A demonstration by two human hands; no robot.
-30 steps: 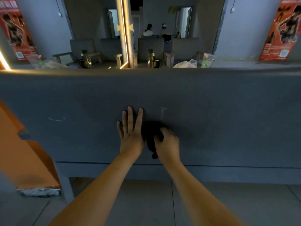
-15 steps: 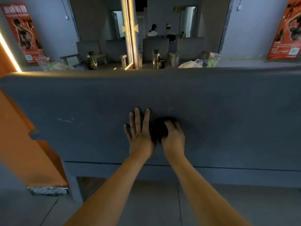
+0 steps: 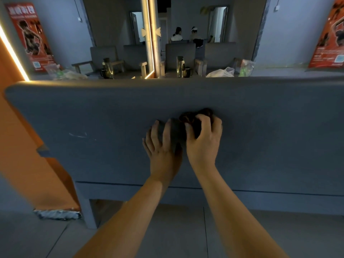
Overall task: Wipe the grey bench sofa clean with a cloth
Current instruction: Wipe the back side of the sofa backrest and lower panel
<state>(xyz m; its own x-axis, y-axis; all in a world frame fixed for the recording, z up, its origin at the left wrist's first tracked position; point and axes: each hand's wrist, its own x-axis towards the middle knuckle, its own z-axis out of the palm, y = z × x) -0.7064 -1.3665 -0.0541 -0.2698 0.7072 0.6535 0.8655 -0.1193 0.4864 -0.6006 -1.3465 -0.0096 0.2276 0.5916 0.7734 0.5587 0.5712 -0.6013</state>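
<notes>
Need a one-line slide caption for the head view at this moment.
Right hand grips a dark cloth against the back of the grey bench sofa; left hand rests alongside.

most of the dark cloth [image 3: 189,116] is buried under the curled fingers of the right hand [image 3: 203,142]. the thumb of the left hand [image 3: 162,149] is out of sight. the grey bench sofa [image 3: 93,112] runs off the right edge, as does the red banner [image 3: 333,34], whose print is too small to read.
</notes>
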